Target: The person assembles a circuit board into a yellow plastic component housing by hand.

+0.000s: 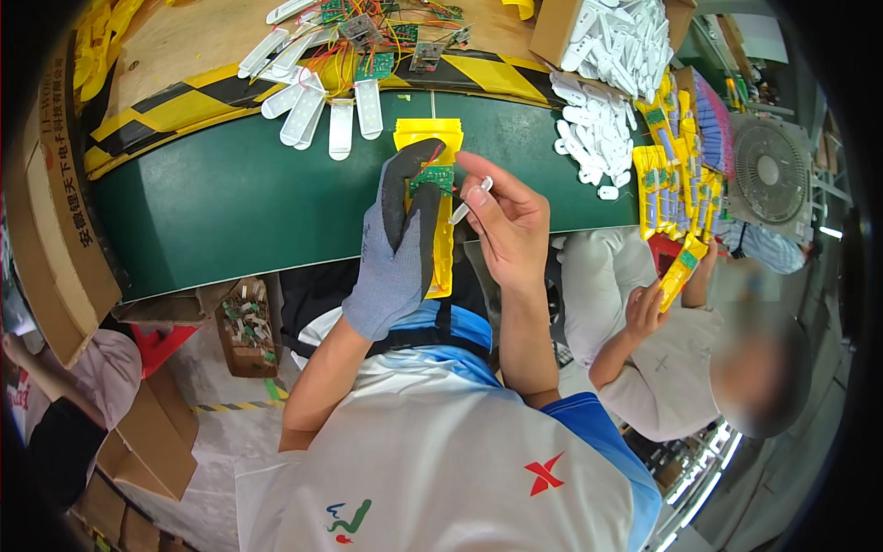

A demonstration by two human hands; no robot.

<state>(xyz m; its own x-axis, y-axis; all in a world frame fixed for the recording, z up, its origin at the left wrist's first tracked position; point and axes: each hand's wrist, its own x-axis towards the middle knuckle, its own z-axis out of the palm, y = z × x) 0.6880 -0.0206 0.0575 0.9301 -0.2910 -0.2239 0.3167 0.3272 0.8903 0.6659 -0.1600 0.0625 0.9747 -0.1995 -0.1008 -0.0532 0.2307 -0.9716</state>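
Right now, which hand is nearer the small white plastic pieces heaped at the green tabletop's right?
Right. Bare right hand is left of the heap; gloved left hand, on the long yellow plastic casing, is farther left.

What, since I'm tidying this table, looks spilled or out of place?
The loose white pieces on the green table, beside the heaped cardboard box: they lie jumbled outside it, as if spilled, though perhaps tipped out deliberately.

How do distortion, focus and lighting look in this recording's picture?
In the head view, fisheye bending curves the striped tape and the corners fall to black; in the head view, the left hand, right hand and green circuit board look fairly clear; also in the head view, the co-worker's head is heavily blurred, and a small light at far right glares white.
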